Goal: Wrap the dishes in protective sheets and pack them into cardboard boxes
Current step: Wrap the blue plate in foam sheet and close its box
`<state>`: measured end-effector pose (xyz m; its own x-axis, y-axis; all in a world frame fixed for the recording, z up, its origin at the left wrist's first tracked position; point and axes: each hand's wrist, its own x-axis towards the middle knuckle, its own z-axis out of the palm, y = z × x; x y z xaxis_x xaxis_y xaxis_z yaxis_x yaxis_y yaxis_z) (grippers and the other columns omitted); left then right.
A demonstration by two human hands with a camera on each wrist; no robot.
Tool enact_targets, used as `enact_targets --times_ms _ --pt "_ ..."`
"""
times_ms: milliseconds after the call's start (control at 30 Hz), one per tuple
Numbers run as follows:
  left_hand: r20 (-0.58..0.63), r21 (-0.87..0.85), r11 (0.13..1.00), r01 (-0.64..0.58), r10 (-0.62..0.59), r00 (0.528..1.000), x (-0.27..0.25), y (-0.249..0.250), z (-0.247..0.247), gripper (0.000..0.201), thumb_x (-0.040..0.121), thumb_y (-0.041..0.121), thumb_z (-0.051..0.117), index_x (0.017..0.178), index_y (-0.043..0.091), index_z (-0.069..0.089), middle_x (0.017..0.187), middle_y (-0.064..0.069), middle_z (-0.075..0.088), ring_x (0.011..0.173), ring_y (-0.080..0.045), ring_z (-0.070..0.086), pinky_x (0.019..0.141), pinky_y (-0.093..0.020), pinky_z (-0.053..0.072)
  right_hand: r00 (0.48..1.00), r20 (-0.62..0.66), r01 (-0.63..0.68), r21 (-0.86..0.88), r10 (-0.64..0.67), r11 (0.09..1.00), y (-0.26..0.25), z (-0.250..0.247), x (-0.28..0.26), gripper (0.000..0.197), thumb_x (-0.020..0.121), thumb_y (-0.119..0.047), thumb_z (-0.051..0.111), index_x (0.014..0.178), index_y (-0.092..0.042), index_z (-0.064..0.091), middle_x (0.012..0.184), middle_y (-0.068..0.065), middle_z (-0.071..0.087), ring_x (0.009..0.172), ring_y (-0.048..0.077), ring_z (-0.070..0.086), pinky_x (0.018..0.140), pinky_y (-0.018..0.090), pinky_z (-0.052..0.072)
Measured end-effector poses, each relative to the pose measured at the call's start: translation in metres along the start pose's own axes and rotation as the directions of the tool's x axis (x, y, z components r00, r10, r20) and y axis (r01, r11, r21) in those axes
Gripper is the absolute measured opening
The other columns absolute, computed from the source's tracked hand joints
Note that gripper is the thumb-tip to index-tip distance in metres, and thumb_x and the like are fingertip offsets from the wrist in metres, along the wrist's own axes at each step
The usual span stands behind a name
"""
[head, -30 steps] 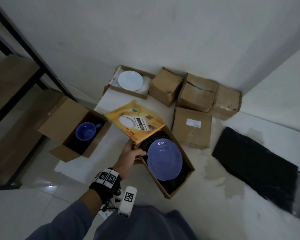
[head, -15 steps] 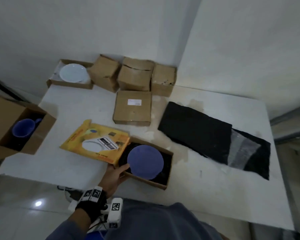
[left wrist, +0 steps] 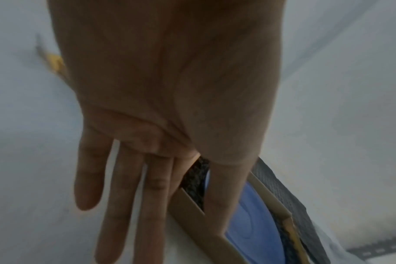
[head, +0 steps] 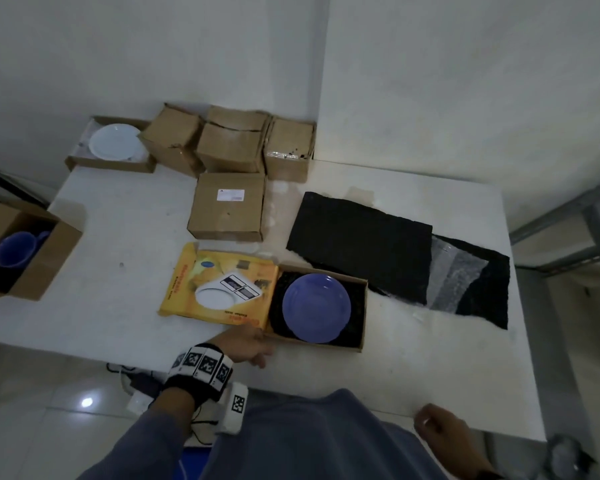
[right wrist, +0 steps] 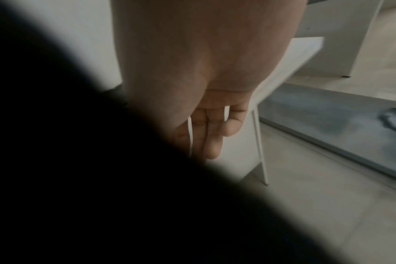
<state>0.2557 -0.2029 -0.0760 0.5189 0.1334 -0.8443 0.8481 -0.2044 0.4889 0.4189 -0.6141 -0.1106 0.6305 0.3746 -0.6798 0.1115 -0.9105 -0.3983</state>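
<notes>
White table (head: 430, 368) standing in a corner of plain white walls (head: 465, 81); pale tiled floor (head: 49, 410) reflecting a light spot at 8 o'clock.

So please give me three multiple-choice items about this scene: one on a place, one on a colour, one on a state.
1. Where does the blue plate lie?
A. in the open box with black padding
B. on the black sheet
C. on the yellow box

2. What colour is the plate in the far box?
A. blue
B. white
C. black

3. How is the left hand?
A. gripping the plate
B. open, at the box's near left corner
C. closed in a fist

Answers: 1 A, padding surrounds the plate; 2 B, it is plainly white; 3 B, the left wrist view shows straight fingers.
</notes>
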Motion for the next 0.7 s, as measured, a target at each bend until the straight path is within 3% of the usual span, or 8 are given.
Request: enact_targets --times_ms 67,167,200,233,300,400,567,700 --pt "-0.023 0.096 0.995 -0.037 0.039 0.999 -0.001 0.002 -0.008 0.020 0.093 0.028 0.063 0.083 0.012 0.071 0.071 0.001 0.075 0.078 -0.015 0.073 0.080 -0.026 0.055 0.995 -0.003 0.095 -0.031 -0.095 0.995 -0.024 -0.016 0.012 0.021 0.086 -0.018 0.070 0.069 -0.027 0.062 0.063 -0.007 0.065 0.057 0.002 0.056 0.060 0.017 0.044" --pt "-0.256 0.217 0.964 -0.154 0.208 0.944 -0.001 0.011 -0.014 0.006 0.089 0.024 0.068 0.084 0.022 0.070 0.067 0.003 0.072 0.068 -0.012 0.070 0.070 -0.025 0.054 0.971 0.025 0.237 -0.071 -0.236 0.969 -0.064 -0.032 0.036 0.016 0.091 -0.024 0.065 0.078 -0.032 0.059 0.068 -0.006 0.064 0.062 0.004 0.058 0.062 0.022 0.047" --pt "-0.333 0.254 0.946 -0.202 0.282 0.900 0.000 0.014 -0.016 0.005 0.087 0.023 0.070 0.091 0.026 0.068 0.075 0.004 0.072 0.073 -0.012 0.069 0.073 -0.028 0.054 0.958 0.047 0.285 -0.099 -0.282 0.953 -0.079 -0.036 0.046 0.012 0.092 -0.027 0.063 0.084 -0.034 0.057 0.072 -0.007 0.063 0.065 0.004 0.058 0.063 0.023 0.047" --pt "-0.385 0.310 0.924 -0.224 0.338 0.859 0.004 0.016 -0.017 0.022 0.083 0.022 0.072 0.103 0.028 0.065 0.093 0.003 0.071 0.084 -0.012 0.067 0.080 -0.032 0.054 0.945 0.060 0.326 -0.142 -0.320 0.935 -0.095 -0.039 0.055 0.008 0.092 -0.029 0.062 0.091 -0.035 0.056 0.077 -0.008 0.062 0.068 0.003 0.057 0.065 0.024 0.047" --pt "-0.393 0.438 0.872 -0.217 0.403 0.827 0.012 0.021 -0.019 0.063 0.076 0.026 0.078 0.131 0.029 0.050 0.132 0.004 0.052 0.112 -0.016 0.056 0.093 -0.036 0.050 0.910 0.064 0.413 -0.230 -0.409 0.881 -0.126 -0.040 0.072 0.016 0.092 -0.033 0.061 0.106 -0.036 0.054 0.092 -0.011 0.059 0.076 0.006 0.057 0.072 0.027 0.050" --pt "-0.346 0.555 0.807 -0.200 0.443 0.827 0.027 0.025 -0.023 0.098 0.070 0.032 0.084 0.150 0.027 0.028 0.157 0.001 0.021 0.136 -0.023 0.040 0.108 -0.039 0.042 0.865 0.085 0.494 -0.312 -0.494 0.812 -0.169 -0.037 0.094 0.038 0.088 -0.034 0.064 0.123 -0.033 0.049 0.118 -0.006 0.047 0.090 0.015 0.058 0.077 0.034 0.052" --pt "-0.285 0.676 0.725 -0.134 0.425 0.859 0.039 0.018 -0.025 0.107 0.075 0.033 0.082 0.157 0.021 0.014 0.166 -0.004 0.001 0.151 -0.024 0.016 0.120 -0.035 0.026 0.865 0.136 0.485 -0.478 -0.484 0.732 -0.202 -0.030 0.116 0.082 0.077 -0.045 0.070 0.147 -0.034 0.030 0.145 0.004 0.032 0.125 0.029 0.047 0.097 0.044 0.050" --pt "-0.279 0.734 0.671 -0.107 0.442 0.853 0.038 0.018 -0.015 0.103 0.077 0.038 0.080 0.157 0.024 0.017 0.166 -0.008 -0.004 0.153 -0.027 0.004 0.121 -0.040 0.019 0.887 0.188 0.446 -0.591 -0.423 0.672 -0.193 -0.033 0.122 0.107 0.071 -0.050 0.076 0.154 -0.036 0.010 0.152 0.004 0.024 0.133 0.031 0.040 0.103 0.048 0.045"
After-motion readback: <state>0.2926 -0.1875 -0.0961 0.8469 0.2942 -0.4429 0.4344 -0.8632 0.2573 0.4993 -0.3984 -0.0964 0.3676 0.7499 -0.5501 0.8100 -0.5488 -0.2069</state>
